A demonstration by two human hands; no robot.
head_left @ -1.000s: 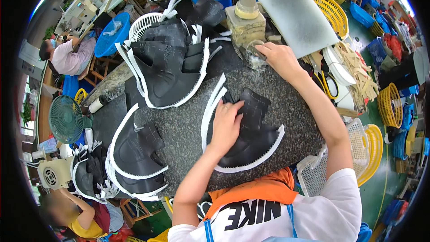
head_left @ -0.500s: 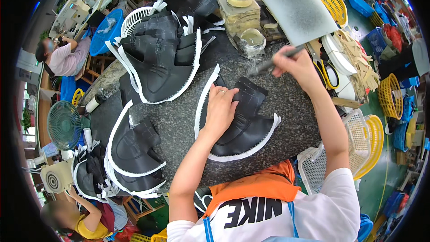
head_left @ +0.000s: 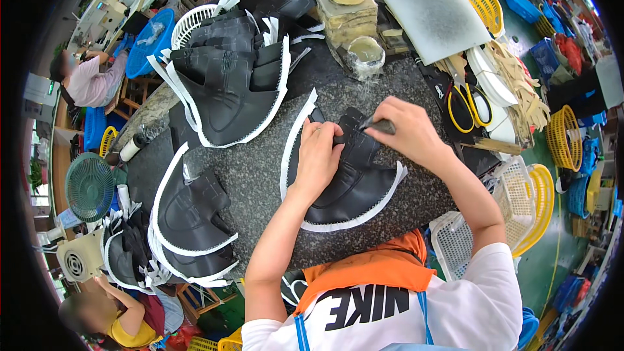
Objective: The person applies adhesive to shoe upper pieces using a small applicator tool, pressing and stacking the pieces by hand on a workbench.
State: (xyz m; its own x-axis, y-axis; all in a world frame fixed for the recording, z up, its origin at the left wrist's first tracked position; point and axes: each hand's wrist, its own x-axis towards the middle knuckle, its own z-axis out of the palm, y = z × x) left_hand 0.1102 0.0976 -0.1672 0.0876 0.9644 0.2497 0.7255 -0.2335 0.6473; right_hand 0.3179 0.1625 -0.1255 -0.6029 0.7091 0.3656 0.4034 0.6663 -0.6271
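Observation:
A black shoe upper, edged with a white toothed strip, lies on the dark speckled stone tabletop in front of me. My left hand grips its left part with bent fingers, thumb toward the middle. In my right hand is a dark grey pen-shaped tool, its tip at the upper's top flap. Whether the tip is bristle or solid cannot be made out. Farther off stands a small pot with a pale crusted rim.
Stacked black uppers lie at the far left, more uppers at the near left. Yellow-handled scissors lie on the right, below a pale board. White baskets stand beyond the table's right edge. Two people sit at the left.
My right hand has moved down and left, bringing the dark tool from above the tabletop onto the upper's top flap. My left hand has stayed on the upper.

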